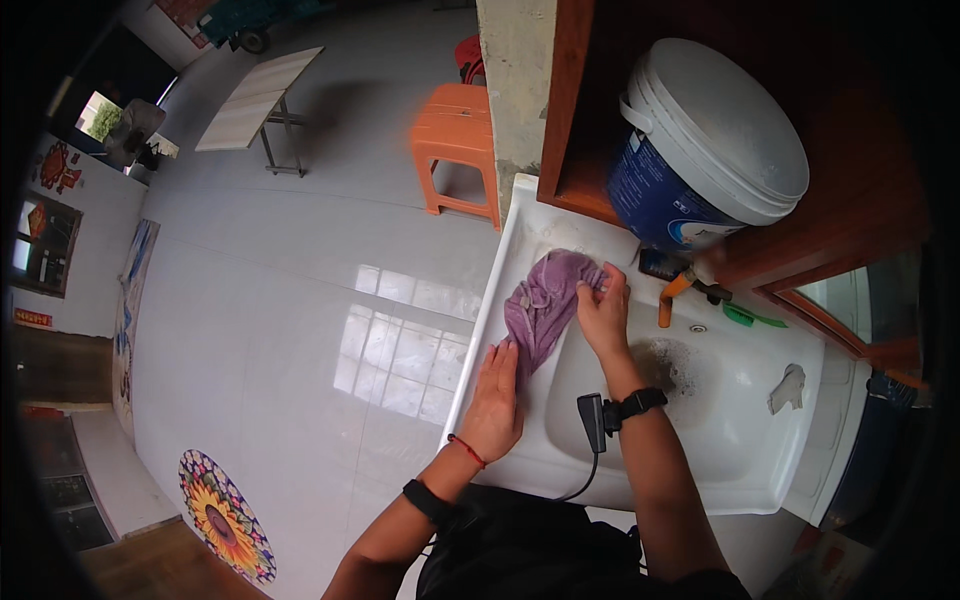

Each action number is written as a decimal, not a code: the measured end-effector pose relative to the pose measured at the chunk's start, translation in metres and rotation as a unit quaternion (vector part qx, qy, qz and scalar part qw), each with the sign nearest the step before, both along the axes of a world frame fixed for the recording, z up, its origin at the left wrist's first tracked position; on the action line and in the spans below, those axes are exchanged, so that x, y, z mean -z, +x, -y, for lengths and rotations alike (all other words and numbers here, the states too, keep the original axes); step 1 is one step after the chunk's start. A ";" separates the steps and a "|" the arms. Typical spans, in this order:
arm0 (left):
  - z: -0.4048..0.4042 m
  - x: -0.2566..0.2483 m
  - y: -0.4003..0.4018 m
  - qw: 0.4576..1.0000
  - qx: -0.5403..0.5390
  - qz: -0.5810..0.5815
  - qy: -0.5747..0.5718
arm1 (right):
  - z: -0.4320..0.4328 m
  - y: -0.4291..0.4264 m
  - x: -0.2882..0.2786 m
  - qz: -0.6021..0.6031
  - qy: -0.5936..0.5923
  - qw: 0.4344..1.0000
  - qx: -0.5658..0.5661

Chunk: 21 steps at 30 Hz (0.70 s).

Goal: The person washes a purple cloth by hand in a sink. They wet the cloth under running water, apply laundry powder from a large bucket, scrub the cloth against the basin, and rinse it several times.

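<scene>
A wet, bunched purple cloth (551,300) lies on the left ledge of a white ceramic washbasin (750,465). My right hand (606,311) pinches the cloth's upper right edge between thumb and fingers. At the cloth's lower left end, my left hand (495,401) lies with straight fingers close together, the fingertips touching the fabric; whether it grips any of it cannot be told. Dark, foamy water (675,371) stands in the bowl to the right of my right hand.
A large lidded plastic bucket (675,172) stands in the wooden cabinet behind the basin. Below it are an orange-ended tap (671,296) and a green brush (739,314). A grey rag (787,388) lies at the basin's right. An orange plastic stool (454,120) stands beyond the left edge.
</scene>
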<state>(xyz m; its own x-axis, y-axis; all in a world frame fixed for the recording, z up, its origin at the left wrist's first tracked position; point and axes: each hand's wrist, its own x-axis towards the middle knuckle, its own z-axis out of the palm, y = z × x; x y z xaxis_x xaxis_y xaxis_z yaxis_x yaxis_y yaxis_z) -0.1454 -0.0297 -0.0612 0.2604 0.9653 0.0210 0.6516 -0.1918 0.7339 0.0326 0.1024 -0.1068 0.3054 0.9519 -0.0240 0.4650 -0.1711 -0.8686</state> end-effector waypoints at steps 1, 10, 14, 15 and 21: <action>0.004 0.010 -0.001 0.995 0.027 -0.092 0.003 | -0.005 -0.013 -0.001 0.111 0.064 0.992 0.017; -0.016 0.039 0.010 0.982 0.060 -0.173 -0.041 | -0.036 -0.007 0.008 0.134 0.073 0.981 -0.120; -0.020 0.044 0.012 0.980 0.062 -0.174 -0.070 | 0.043 -0.027 -0.037 0.221 0.090 0.951 -0.198; -0.019 0.048 0.013 0.974 0.068 -0.200 -0.076 | 0.055 -0.036 -0.040 0.270 0.064 0.937 -0.212; -0.024 0.040 0.011 0.977 0.084 -0.173 -0.097 | 0.025 -0.057 -0.005 0.359 0.031 0.920 -0.151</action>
<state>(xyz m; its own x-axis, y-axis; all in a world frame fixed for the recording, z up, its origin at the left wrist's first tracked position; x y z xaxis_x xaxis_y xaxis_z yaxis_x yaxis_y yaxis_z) -0.1348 -0.0056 -0.1009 0.3749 0.8853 -0.2751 0.8383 -0.1970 0.5084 -0.0242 0.0776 -0.1017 -0.0570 0.9888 0.1379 0.9417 0.0991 -0.3217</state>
